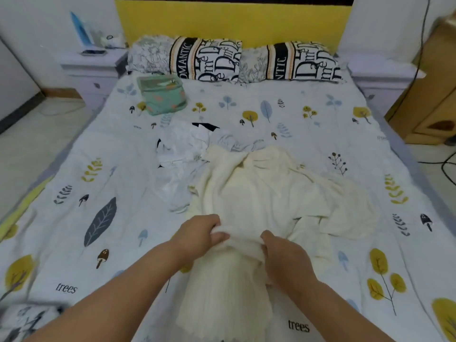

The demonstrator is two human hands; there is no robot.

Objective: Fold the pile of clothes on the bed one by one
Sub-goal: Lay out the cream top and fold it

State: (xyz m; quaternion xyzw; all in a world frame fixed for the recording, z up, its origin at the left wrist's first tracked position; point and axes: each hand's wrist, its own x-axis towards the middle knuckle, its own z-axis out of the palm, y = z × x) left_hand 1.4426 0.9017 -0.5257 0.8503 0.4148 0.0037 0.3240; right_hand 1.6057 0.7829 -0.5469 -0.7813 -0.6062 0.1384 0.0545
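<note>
So we've got the cream sweater (266, 193) laid out in the middle of the bed (74, 149), collar end pointing away toward the pillows (234, 61), hem end coming down toward us. Its long axis runs pretty much straight away from us, with one sleeve flopped out to the right side.

Both hands are on it near the bottom. Our left hand (197, 234) has its fingers curled and bunching up a ridge of the knit, and our right hand (283, 253) is doing the same just beside it, fingers closed on the same fold. So both are clamped on fabric, close together, with the ribbed hem part hanging below our grip toward us and the whole body of the sweater lying beyond our fingertips.

Neither hand is really nearer; they're level on the same gathered edge, left slightly further up. Our guess is the next move hinges on that: most of the sweater sits ahead of the fingers, so spreading or flipping goes forward along that axis.

The rest of the pile (187, 149), whitish and grey stuff, sits just up and left of the sweater, touching its shoulder. There's a green pouch (162, 97) further up near the pillows.
</note>
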